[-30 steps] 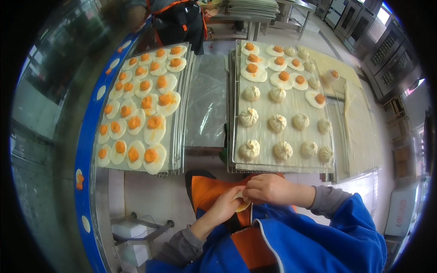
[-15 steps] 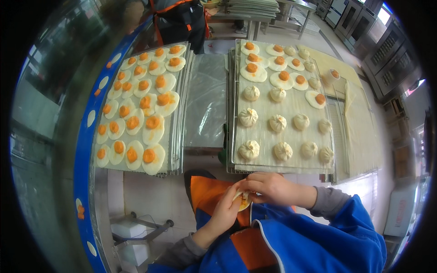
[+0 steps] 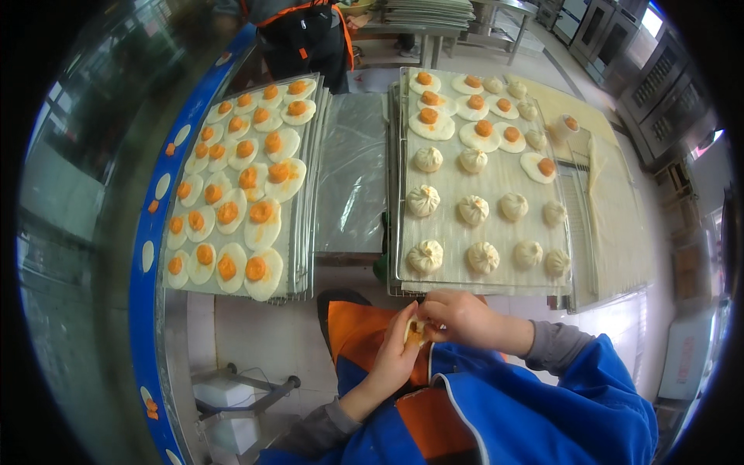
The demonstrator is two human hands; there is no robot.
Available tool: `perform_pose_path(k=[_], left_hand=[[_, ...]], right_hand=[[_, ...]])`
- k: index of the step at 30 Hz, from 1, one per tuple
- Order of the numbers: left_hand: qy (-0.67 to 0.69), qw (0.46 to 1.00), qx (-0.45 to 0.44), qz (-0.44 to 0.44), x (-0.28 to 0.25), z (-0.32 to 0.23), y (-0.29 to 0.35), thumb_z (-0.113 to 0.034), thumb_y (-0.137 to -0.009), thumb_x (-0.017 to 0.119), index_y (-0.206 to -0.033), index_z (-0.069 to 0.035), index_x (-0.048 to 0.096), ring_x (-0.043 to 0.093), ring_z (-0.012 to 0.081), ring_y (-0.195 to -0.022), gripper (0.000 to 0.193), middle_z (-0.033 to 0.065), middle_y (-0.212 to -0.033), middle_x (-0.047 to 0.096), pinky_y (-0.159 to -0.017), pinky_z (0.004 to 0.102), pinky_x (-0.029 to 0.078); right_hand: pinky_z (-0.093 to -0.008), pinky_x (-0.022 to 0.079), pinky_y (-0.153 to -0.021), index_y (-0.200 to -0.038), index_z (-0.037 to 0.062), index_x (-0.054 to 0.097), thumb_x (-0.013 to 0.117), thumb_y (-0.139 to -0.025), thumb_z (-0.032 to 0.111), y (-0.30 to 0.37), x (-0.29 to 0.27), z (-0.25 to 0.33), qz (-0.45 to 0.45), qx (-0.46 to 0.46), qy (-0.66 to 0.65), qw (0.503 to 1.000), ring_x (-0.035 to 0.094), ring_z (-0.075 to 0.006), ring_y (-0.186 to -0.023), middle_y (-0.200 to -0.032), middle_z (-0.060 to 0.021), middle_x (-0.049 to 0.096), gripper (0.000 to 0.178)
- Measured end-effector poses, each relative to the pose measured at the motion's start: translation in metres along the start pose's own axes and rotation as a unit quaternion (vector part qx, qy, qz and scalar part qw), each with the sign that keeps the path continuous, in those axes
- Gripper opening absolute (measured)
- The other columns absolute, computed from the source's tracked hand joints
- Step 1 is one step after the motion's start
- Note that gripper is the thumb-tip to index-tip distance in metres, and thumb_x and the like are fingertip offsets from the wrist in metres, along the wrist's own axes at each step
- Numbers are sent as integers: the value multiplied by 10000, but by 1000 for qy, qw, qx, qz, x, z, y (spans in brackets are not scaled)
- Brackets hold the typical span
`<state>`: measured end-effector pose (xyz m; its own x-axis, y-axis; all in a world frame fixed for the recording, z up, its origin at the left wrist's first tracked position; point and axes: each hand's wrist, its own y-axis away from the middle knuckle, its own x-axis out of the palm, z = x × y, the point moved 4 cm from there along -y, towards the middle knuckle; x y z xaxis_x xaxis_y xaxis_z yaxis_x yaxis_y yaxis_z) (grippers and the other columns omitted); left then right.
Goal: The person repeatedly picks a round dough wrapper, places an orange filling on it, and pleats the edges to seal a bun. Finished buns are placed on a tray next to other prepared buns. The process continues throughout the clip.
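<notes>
Below the near edge of the right tray, both hands are on a half-gathered bun (image 3: pixel 416 335), a dough wrapper with orange filling showing in its opening. My left hand (image 3: pixel 394 350) cups it from the left. The fingers of my right hand (image 3: pixel 459 316) pinch the dough edge from the right. Pleated buns (image 3: pixel 473 209) sit in rows on the right tray (image 3: pixel 453 280), with flat filled wrappers (image 3: pixel 479 135) farther back. Across the left tray (image 3: pixel 301 225) lie many flat dough wrappers (image 3: pixel 230 211), each topped with orange filling.
A blue conveyor belt (image 3: pixel 142 310) at the left carries dough rounds and orange lumps. A plastic-covered surface (image 3: pixel 349 170) lies between the trays. Another person (image 3: pixel 306 39) stands at the far side. A small cup (image 3: pixel 566 128) stands at the right tray's far right.
Dough rounds and orange lumps on the blue belt have moved nearer. My right fingers have shifted slightly along the bun's edge, and more of its filling shows. The other person has moved slightly.
</notes>
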<state>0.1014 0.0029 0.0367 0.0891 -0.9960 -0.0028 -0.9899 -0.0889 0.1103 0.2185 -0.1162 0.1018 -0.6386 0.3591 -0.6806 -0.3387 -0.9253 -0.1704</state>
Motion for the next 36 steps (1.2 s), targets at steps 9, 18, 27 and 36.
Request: perform_pose_path(k=[9, 18, 27, 36], left_hand=[[-32, 996, -79, 22, -8, -2, 1, 66, -989, 464, -1532, 6, 376, 498, 316, -1389, 553, 193, -1489, 474, -1144, 366, 417], [358, 916, -167, -72, 11, 6, -8, -495, -1140, 234, -1405, -18, 451, 656, 201, -1004, 587, 115, -1190, 616, -789, 333, 579], [353, 921, -128, -106, 11, 7, -11, -514, -1132, 296, -1273, -36, 558, 578, 98, -692, 563, 58, -972, 635, -566, 223, 464], [353, 924, -131, -67, 9, 10, -9, -496, -1136, 307, -1289, -44, 554, 596, 90, -694, 538, 62, -926, 644, -530, 207, 443]], right_hand=[[-424, 543, -747, -997, 14, 599, 727, -797, 106, -9, -14, 25, 21, -113, 87, 990, 636, -343, -841, -920, -135, 598, 254], [-401, 549, -736, -1008, 15, 601, 737, -816, 115, -11, -14, 10, 18, -71, 66, 995, 646, -317, -852, -934, -129, 599, 255], [-416, 546, -741, -1076, 18, 609, 737, -817, 125, -9, -25, 21, 31, -138, 101, 985, 637, -321, -856, -918, -120, 580, 308], [-418, 538, -742, -1033, 15, 594, 715, -828, 122, -9, -22, 17, 31, -150, 86, 984, 627, -317, -838, -920, -122, 584, 261]])
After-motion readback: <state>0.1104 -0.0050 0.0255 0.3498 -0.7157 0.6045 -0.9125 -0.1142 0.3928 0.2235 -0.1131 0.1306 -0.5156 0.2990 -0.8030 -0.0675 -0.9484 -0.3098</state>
